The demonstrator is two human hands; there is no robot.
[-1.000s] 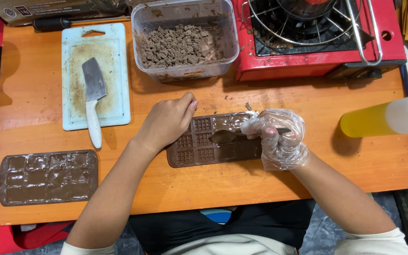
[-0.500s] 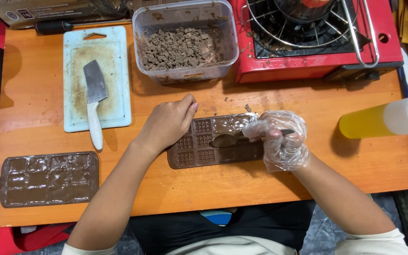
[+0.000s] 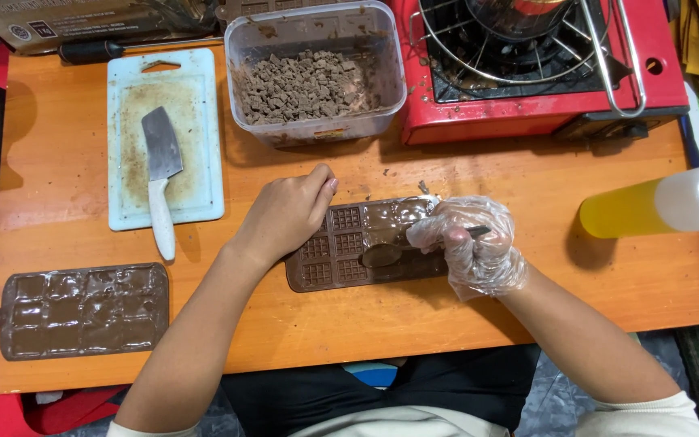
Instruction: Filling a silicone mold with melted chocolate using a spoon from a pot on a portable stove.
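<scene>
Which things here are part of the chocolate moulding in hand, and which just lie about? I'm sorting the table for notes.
In use:
left hand steadying the brown mould
gloved right hand holding a spoon over it

Lying about:
filled mould
cleaver on cutting board
tub of chocolate pieces
red stove
yellow bottle

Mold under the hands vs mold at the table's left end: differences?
The center mold is only partly filled: its left cells show a bare waffle pattern. The left mold has chocolate in every cell. The center mold is pinned by the bare left hand while the gloved right hand works a spoon over it; the left mold lies untouched, apart from both hands. Both are brown rectangular bar molds, flat on the orange table.
</scene>
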